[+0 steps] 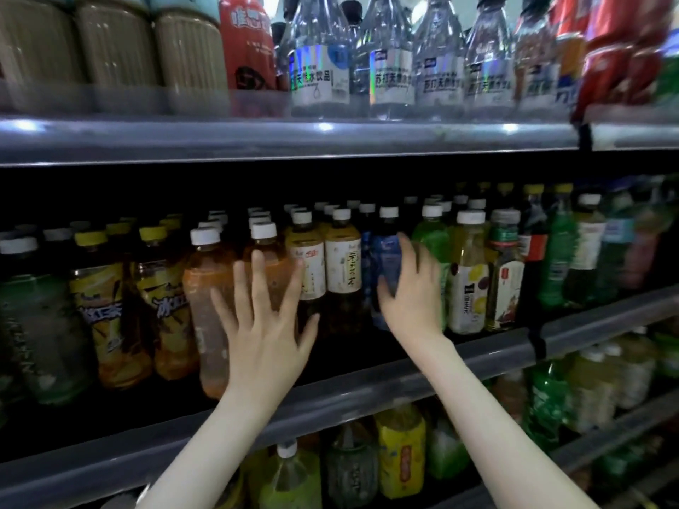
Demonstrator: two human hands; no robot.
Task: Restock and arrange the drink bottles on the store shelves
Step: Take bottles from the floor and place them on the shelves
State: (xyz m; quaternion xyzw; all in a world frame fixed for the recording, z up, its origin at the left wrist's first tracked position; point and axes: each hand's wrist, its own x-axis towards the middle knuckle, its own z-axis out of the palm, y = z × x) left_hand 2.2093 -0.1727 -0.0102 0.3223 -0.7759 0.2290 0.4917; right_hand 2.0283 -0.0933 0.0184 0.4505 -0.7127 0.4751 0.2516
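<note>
Grey metal edges the middle shelf (pixel 367 384), which runs across the view and carries a packed row of drink bottles. Above it, the upper shelf (pixel 257 138) bears clear water bottles (pixel 319 67) with silvery labels. Toward the middle shelf's left end stand yellow-labelled tea bottles (pixel 98 306), then orange tea bottles (pixel 204 288) with white caps, then two pale-labelled bottles (pixel 342 267) at the shelf's middle. The person's left hand (pixel 268 326) reaches over the shelf's front edge, its grip wide, straight spread fingers lying against the orange tea bottles. The right hand (pixel 412 304) reaches in just right of the shelf's middle, its grip closed round a blue bottle (pixel 387 257), upright in the front row between the pale-labelled bottles and a green bottle (pixel 434 233).
</note>
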